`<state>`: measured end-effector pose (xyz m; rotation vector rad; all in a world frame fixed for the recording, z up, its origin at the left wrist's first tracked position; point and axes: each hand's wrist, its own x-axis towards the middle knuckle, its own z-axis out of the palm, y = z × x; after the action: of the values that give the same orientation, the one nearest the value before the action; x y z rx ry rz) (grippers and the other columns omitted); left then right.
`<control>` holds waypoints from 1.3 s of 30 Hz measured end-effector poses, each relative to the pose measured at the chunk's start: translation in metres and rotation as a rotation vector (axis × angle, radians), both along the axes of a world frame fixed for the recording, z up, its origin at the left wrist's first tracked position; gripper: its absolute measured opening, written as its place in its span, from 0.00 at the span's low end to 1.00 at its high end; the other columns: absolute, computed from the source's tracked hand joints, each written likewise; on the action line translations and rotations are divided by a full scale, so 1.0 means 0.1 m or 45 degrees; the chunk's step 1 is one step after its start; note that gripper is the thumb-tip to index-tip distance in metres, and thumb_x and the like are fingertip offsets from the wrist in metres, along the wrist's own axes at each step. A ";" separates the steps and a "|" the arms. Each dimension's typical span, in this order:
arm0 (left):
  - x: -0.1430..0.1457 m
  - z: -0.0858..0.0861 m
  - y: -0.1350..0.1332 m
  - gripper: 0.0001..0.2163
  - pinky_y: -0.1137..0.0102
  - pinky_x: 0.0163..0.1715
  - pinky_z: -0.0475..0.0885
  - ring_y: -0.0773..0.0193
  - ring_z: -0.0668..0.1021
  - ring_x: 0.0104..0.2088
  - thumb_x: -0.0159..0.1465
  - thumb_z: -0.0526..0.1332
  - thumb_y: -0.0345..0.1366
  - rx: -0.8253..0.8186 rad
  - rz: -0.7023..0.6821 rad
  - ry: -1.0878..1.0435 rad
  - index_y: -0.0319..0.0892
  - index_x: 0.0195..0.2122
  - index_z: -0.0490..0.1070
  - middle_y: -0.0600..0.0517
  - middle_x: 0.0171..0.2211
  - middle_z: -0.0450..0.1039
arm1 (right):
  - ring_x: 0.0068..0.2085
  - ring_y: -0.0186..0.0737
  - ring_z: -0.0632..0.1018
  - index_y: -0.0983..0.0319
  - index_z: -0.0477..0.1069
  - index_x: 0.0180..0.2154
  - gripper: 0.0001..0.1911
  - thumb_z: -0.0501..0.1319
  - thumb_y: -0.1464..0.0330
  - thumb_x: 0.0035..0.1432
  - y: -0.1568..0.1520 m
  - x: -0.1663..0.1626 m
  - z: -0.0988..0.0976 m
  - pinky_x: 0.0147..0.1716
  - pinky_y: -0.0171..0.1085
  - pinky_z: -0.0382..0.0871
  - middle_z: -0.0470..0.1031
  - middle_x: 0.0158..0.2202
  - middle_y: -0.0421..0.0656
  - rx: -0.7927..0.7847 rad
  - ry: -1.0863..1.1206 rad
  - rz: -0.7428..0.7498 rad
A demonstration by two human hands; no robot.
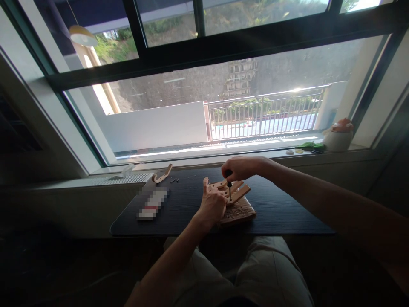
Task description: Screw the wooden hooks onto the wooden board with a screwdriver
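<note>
My right hand (240, 168) is closed around the dark handle of a screwdriver (229, 186). The screwdriver stands nearly upright, its tip down on a curved wooden hook (240, 195) near a hole or screw head. Pressed on the near end of that hook are the fingers of my left hand (213, 204), with one finger sticking up. Several similar light wooden hooks lie side by side just behind it. Under them is a brown, rough-textured block (241, 212). Part of the hooks and of the block is hidden by my left hand.
On the dark table (185, 221), another wooden hook (163, 174) lies at the back left, near a few small screws (174, 180). A blurred-out flat packet (153, 205) sits at the left. Behind the table, the window sill holds a white pot (338, 140) and green leaves (306, 146).
</note>
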<state>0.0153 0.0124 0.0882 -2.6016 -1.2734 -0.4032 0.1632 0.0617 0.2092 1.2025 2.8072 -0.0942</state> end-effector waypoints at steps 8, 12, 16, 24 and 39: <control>0.01 0.02 -0.01 0.11 0.42 0.57 0.33 0.57 0.73 0.39 0.58 0.54 0.28 -0.019 0.011 0.013 0.42 0.25 0.75 0.51 0.29 0.76 | 0.25 0.32 0.71 0.65 0.74 0.38 0.13 0.57 0.66 0.53 0.01 0.00 -0.02 0.24 0.31 0.59 0.76 0.28 0.43 -0.047 0.003 -0.052; 0.02 0.02 -0.01 0.11 0.42 0.57 0.34 0.56 0.73 0.40 0.58 0.54 0.28 -0.009 0.022 0.023 0.42 0.25 0.76 0.50 0.29 0.76 | 0.26 0.33 0.72 0.65 0.74 0.39 0.15 0.58 0.63 0.52 0.00 -0.01 0.01 0.25 0.32 0.59 0.77 0.29 0.44 -0.028 -0.002 -0.063; 0.01 0.01 0.00 0.11 0.42 0.57 0.33 0.56 0.73 0.40 0.58 0.54 0.29 -0.019 0.024 0.004 0.42 0.26 0.76 0.51 0.29 0.76 | 0.29 0.34 0.72 0.63 0.74 0.42 0.16 0.59 0.65 0.50 -0.01 -0.01 0.06 0.27 0.31 0.60 0.77 0.34 0.43 -0.015 0.014 -0.024; 0.00 -0.02 0.01 0.11 0.43 0.58 0.32 0.58 0.73 0.38 0.58 0.54 0.28 0.004 -0.001 -0.011 0.43 0.26 0.75 0.52 0.29 0.75 | 0.29 0.34 0.71 0.63 0.75 0.38 0.14 0.56 0.66 0.53 0.02 0.00 0.02 0.26 0.32 0.58 0.77 0.32 0.44 0.053 0.027 0.008; 0.00 -0.02 0.00 0.11 0.43 0.58 0.31 0.57 0.73 0.39 0.59 0.54 0.29 0.007 0.014 0.007 0.43 0.26 0.76 0.51 0.29 0.75 | 0.28 0.33 0.70 0.62 0.75 0.38 0.13 0.56 0.67 0.52 -0.01 0.02 0.00 0.26 0.31 0.57 0.76 0.33 0.43 0.095 0.022 0.039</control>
<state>0.0152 0.0127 0.0866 -2.5882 -1.2821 -0.3966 0.1647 0.0605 0.2093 1.1790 2.8662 0.0021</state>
